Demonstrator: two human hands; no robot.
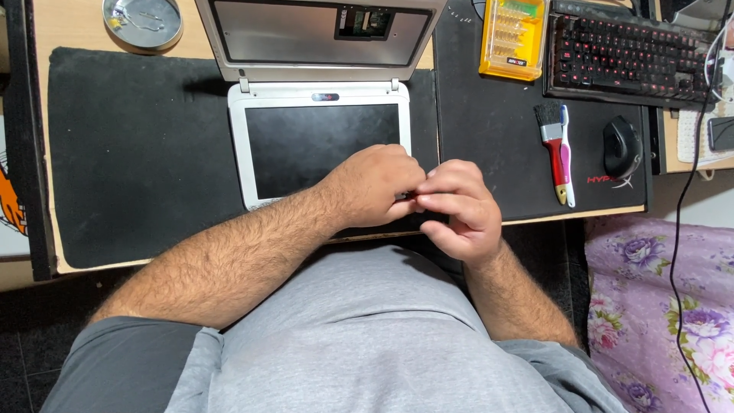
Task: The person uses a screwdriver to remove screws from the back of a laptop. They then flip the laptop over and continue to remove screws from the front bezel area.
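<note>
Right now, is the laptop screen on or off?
Off, as far as the view shows. The laptop screen is plain black with no picture or light, while the keyboard at the upper right glows red.

round metal dish (143,23) | yellow bit case (513,38) | keyboard (631,57) | mouse (621,147) | brush (553,149) | floral cloth (657,306)

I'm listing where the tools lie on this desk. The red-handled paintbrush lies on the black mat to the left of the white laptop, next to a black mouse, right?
Not quite. The head view shows the red-handled paintbrush on the black mat to the right of the white laptop, not the left. It does lie next to the black mouse.
</note>
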